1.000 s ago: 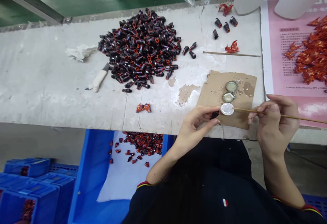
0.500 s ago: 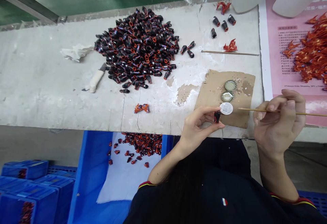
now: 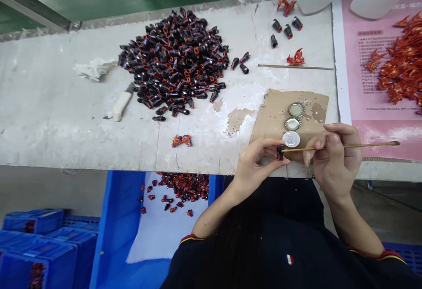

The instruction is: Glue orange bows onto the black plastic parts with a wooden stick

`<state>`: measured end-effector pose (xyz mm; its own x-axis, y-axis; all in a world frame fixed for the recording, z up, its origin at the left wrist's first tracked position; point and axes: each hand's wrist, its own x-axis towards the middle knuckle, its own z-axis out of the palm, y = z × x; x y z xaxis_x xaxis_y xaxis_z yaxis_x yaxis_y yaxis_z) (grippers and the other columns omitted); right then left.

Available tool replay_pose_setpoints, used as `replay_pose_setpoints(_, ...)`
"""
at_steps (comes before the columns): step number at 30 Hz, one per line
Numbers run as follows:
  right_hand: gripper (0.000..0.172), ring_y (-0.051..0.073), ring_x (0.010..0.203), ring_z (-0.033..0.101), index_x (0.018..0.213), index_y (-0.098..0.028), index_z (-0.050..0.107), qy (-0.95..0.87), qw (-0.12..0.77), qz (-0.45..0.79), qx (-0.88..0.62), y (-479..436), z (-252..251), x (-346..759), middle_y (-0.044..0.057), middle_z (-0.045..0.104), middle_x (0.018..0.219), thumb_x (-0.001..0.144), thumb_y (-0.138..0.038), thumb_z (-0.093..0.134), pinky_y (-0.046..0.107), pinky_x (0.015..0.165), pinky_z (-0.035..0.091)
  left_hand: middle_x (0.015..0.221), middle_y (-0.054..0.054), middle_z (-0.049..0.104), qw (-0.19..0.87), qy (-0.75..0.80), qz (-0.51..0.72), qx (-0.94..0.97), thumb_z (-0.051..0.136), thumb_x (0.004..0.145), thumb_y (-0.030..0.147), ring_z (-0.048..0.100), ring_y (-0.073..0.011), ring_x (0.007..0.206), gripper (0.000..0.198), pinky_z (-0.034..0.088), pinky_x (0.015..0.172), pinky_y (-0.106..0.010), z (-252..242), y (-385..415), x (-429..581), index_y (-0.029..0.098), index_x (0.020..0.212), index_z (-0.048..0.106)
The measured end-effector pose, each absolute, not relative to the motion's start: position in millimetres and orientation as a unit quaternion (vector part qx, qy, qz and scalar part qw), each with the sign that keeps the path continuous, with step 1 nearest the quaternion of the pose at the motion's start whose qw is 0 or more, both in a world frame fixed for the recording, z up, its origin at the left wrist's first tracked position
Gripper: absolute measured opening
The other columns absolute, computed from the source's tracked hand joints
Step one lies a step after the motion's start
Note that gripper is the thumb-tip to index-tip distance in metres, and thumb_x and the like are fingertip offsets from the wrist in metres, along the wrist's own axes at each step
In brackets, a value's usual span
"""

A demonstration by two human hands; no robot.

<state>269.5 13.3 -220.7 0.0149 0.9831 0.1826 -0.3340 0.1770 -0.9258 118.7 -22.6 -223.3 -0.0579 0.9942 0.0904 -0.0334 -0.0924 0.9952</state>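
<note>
My left hand pinches a small black-and-red cone piece at the table's front edge. My right hand grips a thin wooden stick, and its tip touches the open end of that piece. Just beyond lie a white cap and two metal bottle caps on a cardboard scrap. A big pile of the same black-and-red pieces sits further back on the white table.
A knife with a wrapped handle and a crumpled tissue lie left of the pile. Orange flame-shaped parts cover a pink sheet at right. A second stick lies at the back. Blue bins with finished pieces stand below the table.
My right hand has drawn the stick's tip away from the white cap and brought it left to the piece. My left hand has turned the piece up toward the stick.
</note>
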Motion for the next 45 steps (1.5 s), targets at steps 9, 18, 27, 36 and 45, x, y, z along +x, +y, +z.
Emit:
replay_pose_setpoints(9,0.008,0.007,0.048,0.056,0.098,-0.027,0.064,-0.458,0.628,0.511,-0.366,11.4,-222.7,267.3,-0.007,0.056,0.065,0.092,-0.027,0.058,0.019,0.040,0.045,0.082,0.000,0.071,0.479,0.485,0.544,0.489,0.082,0.073,0.029,0.069,-0.0108,0.075,0.030,0.059,0.075,-0.022,-223.9,-23.1,119.0,0.019,0.099,0.070)
replay_pose_setpoints(18,0.011,0.008,0.045,0.055,0.098,-0.028,0.065,-0.449,0.620,0.544,-0.343,13.1,-224.8,269.9,-0.007,0.057,0.064,0.092,-0.025,0.057,0.019,0.035,0.044,0.083,-0.002,0.071,0.488,0.494,0.534,0.483,0.081,0.073,0.036,0.069,-0.0122,0.075,0.032,0.060,0.074,-0.024,-223.8,-22.3,119.1,0.019,0.097,0.069)
replay_pose_setpoints(27,0.009,0.008,0.045,0.055,0.096,-0.027,0.065,-0.452,0.620,0.551,-0.329,12.3,-224.4,268.6,-0.007,0.058,0.063,0.092,-0.024,0.057,0.021,0.041,0.052,0.084,-0.001,0.071,0.501,0.484,0.541,0.471,0.083,0.071,0.034,0.069,-0.0113,0.077,0.033,0.059,0.076,-0.023,-221.7,-22.4,118.1,0.019,0.098,0.069)
replay_pose_setpoints(36,0.012,0.009,0.046,0.056,0.097,-0.026,0.064,-0.464,0.607,0.553,-0.331,9.9,-225.1,269.3,-0.006,0.057,0.064,0.093,-0.021,0.055,0.021,0.038,0.049,0.085,-0.001,0.071,0.501,0.488,0.543,0.465,0.083,0.071,0.034,0.069,-0.0119,0.076,0.034,0.061,0.075,-0.025,-223.3,-22.5,118.7,0.020,0.098,0.069)
replay_pose_setpoints(45,0.008,0.009,0.044,0.053,0.096,-0.028,0.064,-0.465,0.609,0.541,-0.346,10.7,-224.1,268.9,-0.006,0.056,0.063,0.093,-0.027,0.056,0.023,0.039,0.048,0.085,0.000,0.071,0.499,0.485,0.547,0.465,0.084,0.069,0.032,0.070,-0.0118,0.076,0.035,0.061,0.075,-0.024,-223.5,-21.4,118.3,0.020,0.098,0.069)
